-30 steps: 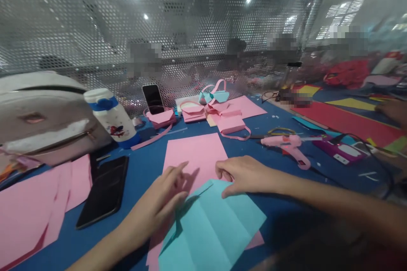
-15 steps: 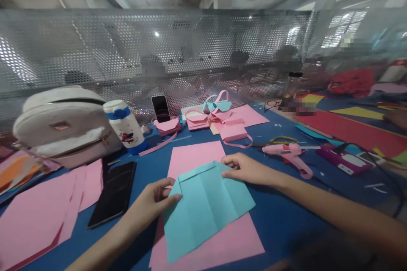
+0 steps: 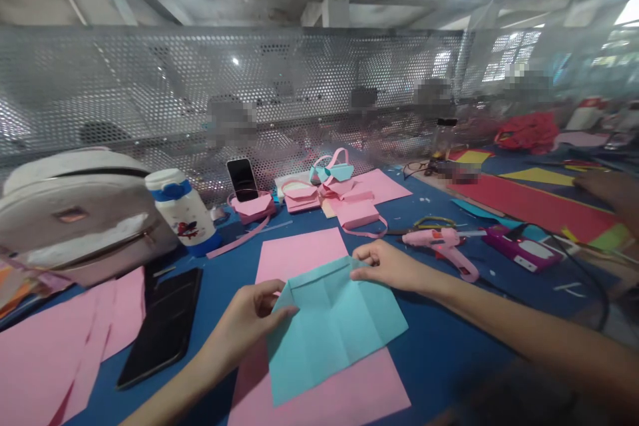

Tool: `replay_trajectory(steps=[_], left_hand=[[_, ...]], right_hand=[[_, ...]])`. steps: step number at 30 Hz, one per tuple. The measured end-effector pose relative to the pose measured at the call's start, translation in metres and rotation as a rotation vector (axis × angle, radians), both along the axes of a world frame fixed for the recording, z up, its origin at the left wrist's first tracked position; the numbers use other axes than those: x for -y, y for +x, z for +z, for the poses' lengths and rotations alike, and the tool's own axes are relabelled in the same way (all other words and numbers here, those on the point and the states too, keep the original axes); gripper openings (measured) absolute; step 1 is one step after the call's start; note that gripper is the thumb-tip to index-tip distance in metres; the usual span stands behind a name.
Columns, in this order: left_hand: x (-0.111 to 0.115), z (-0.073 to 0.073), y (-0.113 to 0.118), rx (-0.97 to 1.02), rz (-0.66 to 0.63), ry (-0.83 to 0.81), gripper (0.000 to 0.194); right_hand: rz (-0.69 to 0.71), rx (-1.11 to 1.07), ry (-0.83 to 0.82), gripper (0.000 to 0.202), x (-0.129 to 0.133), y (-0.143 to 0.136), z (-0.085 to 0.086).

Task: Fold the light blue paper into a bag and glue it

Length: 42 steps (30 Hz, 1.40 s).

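Observation:
A light-blue sheet of paper (image 3: 334,326), creased and with a narrow fold along its far edge, is held just over a pink sheet (image 3: 304,249) on the blue table. My left hand (image 3: 254,313) pinches its left far corner, thumb on top. At the right far corner, my right hand (image 3: 377,265) grips the paper between thumb and curled fingers. Beyond the hands lie small pink paper bags (image 3: 357,213) with strap handles, and a light-blue one (image 3: 332,173) behind them. To the right of my right hand rests a pink glue gun (image 3: 436,239).
On the left are a backpack (image 3: 74,206), a white and blue bottle (image 3: 182,213), a black phone (image 3: 162,326) and pink sheets (image 3: 44,346). A second phone (image 3: 243,180) leans near the perforated metal screen (image 3: 294,73). Rightward lie a purple device (image 3: 522,249) with a cable and red paper (image 3: 554,200).
The view has shifted slightly, with the background moving left. Both hands keep their hold on the light-blue paper, which now appears a little farther right.

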<state>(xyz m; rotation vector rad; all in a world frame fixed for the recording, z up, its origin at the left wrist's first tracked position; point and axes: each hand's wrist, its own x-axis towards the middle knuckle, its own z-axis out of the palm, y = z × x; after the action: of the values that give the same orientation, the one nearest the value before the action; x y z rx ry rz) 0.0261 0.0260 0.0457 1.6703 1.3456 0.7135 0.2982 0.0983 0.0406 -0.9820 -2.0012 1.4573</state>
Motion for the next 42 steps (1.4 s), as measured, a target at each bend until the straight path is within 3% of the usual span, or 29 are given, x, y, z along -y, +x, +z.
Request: replay_trajectory(steps=[7, 11, 15, 20, 27, 38, 42], left_hand=[[0.004, -0.003, -0.005, -0.114, 0.021, 0.064, 0.031], [0.001, -0.002, -0.005, -0.098, -0.070, -0.008, 0.024], [-0.004, -0.003, -0.002, 0.005, -0.097, -0.065, 0.038], [-0.012, -0.010, -0.003, -0.026, -0.058, -0.049, 0.053], [-0.013, -0.007, -0.004, -0.086, -0.090, -0.005, 0.051], [-0.010, -0.012, -0.013, -0.124, -0.147, 0.058, 0.043], [-0.014, -0.015, -0.016, -0.096, -0.158, 0.020, 0.043]], right_hand=[[-0.002, -0.001, 0.016, 0.046, 0.001, -0.002, -0.005], [-0.058, -0.032, 0.062, 0.044, 0.002, -0.008, -0.004], [-0.044, -0.031, 0.058, 0.042, 0.000, -0.012, -0.004], [0.020, -0.027, 0.025, 0.040, -0.001, -0.017, -0.005], [-0.051, -0.058, 0.027, 0.036, -0.009, -0.026, -0.007], [0.080, -0.046, -0.148, 0.033, -0.016, -0.037, -0.010], [0.083, -0.032, -0.109, 0.033, -0.016, -0.038, -0.015]])
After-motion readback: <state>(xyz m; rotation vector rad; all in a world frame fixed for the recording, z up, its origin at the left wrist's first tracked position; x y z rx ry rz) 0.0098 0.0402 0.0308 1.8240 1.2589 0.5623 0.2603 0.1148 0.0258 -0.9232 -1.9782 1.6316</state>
